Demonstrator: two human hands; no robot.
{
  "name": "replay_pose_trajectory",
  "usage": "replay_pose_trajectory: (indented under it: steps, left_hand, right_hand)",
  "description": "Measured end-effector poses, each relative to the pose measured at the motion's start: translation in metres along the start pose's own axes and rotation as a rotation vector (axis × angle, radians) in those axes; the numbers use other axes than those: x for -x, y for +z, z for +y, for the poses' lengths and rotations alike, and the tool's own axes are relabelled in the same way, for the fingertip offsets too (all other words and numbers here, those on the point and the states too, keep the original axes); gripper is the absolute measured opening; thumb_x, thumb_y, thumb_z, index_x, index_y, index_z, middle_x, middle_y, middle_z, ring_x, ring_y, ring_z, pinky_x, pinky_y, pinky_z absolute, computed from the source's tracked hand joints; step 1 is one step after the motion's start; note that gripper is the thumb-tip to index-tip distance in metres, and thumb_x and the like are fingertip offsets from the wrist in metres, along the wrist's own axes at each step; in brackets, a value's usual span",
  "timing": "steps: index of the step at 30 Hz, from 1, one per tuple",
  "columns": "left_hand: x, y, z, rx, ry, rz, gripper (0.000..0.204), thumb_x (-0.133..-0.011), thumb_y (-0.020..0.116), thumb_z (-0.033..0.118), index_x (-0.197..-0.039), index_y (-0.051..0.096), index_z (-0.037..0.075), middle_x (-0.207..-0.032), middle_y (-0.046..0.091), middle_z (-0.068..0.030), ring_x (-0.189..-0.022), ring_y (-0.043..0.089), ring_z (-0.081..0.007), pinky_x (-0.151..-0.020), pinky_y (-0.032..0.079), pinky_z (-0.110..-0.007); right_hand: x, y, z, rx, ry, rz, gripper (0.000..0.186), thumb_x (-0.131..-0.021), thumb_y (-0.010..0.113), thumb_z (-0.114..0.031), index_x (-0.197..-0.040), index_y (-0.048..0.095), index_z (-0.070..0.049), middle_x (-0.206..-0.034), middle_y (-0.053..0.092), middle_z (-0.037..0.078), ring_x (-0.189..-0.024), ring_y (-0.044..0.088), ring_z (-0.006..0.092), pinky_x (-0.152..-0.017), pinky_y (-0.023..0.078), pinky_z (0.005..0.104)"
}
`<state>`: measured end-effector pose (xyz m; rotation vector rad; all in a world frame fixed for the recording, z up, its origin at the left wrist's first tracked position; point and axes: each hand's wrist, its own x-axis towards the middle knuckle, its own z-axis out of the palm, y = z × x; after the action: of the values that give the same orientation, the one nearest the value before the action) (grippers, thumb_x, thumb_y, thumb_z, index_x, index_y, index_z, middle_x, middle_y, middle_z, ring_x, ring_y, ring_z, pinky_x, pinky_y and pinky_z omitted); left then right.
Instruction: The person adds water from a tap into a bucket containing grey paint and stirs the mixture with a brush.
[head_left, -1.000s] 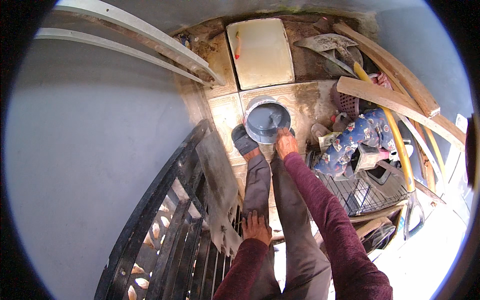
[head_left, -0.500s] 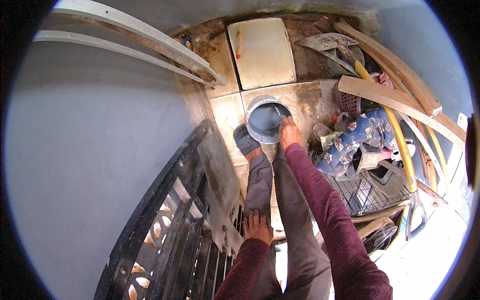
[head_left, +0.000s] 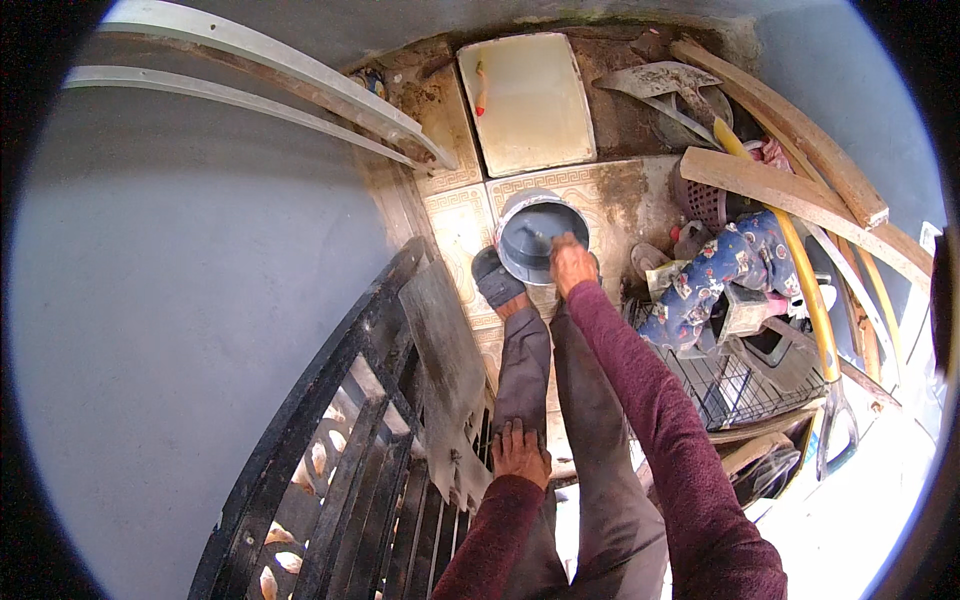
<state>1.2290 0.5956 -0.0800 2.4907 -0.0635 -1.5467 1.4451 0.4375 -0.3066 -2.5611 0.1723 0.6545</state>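
A round white-grey bucket (head_left: 509,261) stands on the tiles in front of my feet. Grey liquid (head_left: 528,224) lies inside it, with a pale streak near the middle. My right hand (head_left: 573,262) is closed over the bucket's near right side, its fingers pointing down into the opening. Whatever it grips is hidden behind the fingers. On my left knee, my left hand (head_left: 519,454) lies flat with its fingers a little apart, holding nothing. My left foot, in a dark slipper (head_left: 495,278), is close beside the bucket.
A black slatted bench (head_left: 300,430) runs along my left side. Beyond the bucket lies a pale rectangular panel (head_left: 530,110) with a small red-tipped brush-like thing on it. At right are wooden planks (head_left: 790,195), a yellow-handled shovel (head_left: 805,290), blue patterned cloth (head_left: 715,275) and a wire rack (head_left: 735,385).
My right hand has shifted slightly left, from the bucket's right rim to over its near opening. The pale streak in the liquid has changed shape. My left hand stays on my knee.
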Motion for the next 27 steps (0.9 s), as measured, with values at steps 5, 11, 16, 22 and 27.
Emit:
replay_pose_trajectory:
  steps: [5, 11, 16, 22, 27]
  left_hand:
    - [0.0, -0.006, 0.002, -0.018, -0.001, -0.006, 0.051, -0.085, 0.054, 0.033, -0.126, 0.052, 0.004, -0.141, 0.037, -0.019, -0.133, 0.033, -0.0351, -0.111, 0.021, -0.051]
    - [-0.001, -0.004, 0.0, -0.005, 0.0, -0.011, 0.053, -0.084, 0.055, 0.034, -0.127, 0.052, 0.004, -0.141, 0.037, -0.0191, -0.134, 0.033, -0.035, -0.111, 0.022, -0.05]
    - [0.0, -0.01, 0.0, -0.039, -0.008, -0.043, 0.053, -0.085, 0.056, 0.035, -0.128, 0.051, 0.005, -0.142, 0.037, -0.0182, -0.134, 0.032, -0.0353, -0.112, 0.022, -0.05]
    - [-0.002, -0.008, 0.002, -0.003, -0.005, -0.03, 0.052, -0.085, 0.056, 0.033, -0.127, 0.051, 0.004, -0.142, 0.037, -0.0186, -0.133, 0.032, -0.0356, -0.111, 0.022, -0.051]
    - [0.0, -0.01, 0.002, 0.002, -0.001, -0.038, 0.052, -0.085, 0.056, 0.033, -0.127, 0.051, 0.003, -0.143, 0.035, -0.0189, -0.135, 0.03, -0.0351, -0.111, 0.022, -0.051]
  right_hand:
    - [-0.012, -0.012, -0.003, -0.042, 0.097, 0.14, 0.017, -0.078, 0.055, -0.006, -0.094, 0.059, -0.002, -0.096, 0.058, 0.021, -0.087, 0.061, 0.0398, -0.073, 0.051, 0.0482]
    - [0.009, -0.003, -0.016, 0.044, -0.062, -0.076, 0.023, -0.077, 0.055, -0.006, -0.099, 0.06, -0.001, -0.104, 0.057, 0.02, -0.09, 0.062, 0.039, -0.074, 0.051, 0.0473]
    - [0.02, 0.007, -0.015, 0.018, -0.163, -0.174, 0.024, -0.078, 0.055, -0.008, -0.1, 0.062, -0.002, -0.105, 0.058, 0.022, -0.092, 0.062, 0.038, -0.076, 0.052, 0.0464]
    - [-0.007, -0.002, 0.014, 0.039, -0.018, 0.07, 0.014, -0.078, 0.054, -0.004, -0.091, 0.058, -0.004, -0.095, 0.058, 0.018, -0.083, 0.062, 0.0375, -0.071, 0.052, 0.0461]
    - [-0.011, -0.017, -0.002, -0.033, 0.029, 0.099, 0.018, -0.078, 0.053, -0.005, -0.095, 0.057, -0.004, -0.098, 0.057, 0.018, -0.091, 0.061, 0.0386, -0.075, 0.051, 0.0466]
